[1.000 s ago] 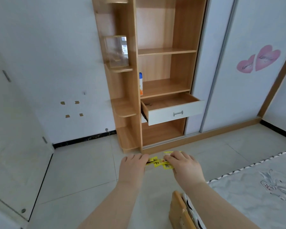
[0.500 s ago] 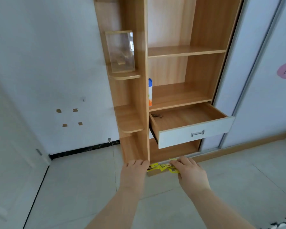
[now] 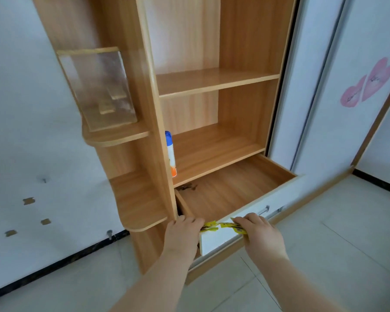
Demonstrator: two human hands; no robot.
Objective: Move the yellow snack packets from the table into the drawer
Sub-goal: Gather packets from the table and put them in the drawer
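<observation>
A home, likely a bedroom: a wooden shelf unit (image 3: 212,86) with an open drawer (image 3: 234,190) stands against a white wall (image 3: 32,109), beside a sliding wardrobe door (image 3: 347,64) bearing 2 pink heart stickers (image 3: 367,83). Pale floor tiles (image 3: 324,255) run underneath.

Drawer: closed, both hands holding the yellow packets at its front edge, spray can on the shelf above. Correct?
Not quite. The drawer is pulled open, as the head view shows, with its wooden bottom exposed. The rest holds: the left hand and right hand hold the yellow snack packets at its white front edge, and the spray can stands on the shelf above.
</observation>
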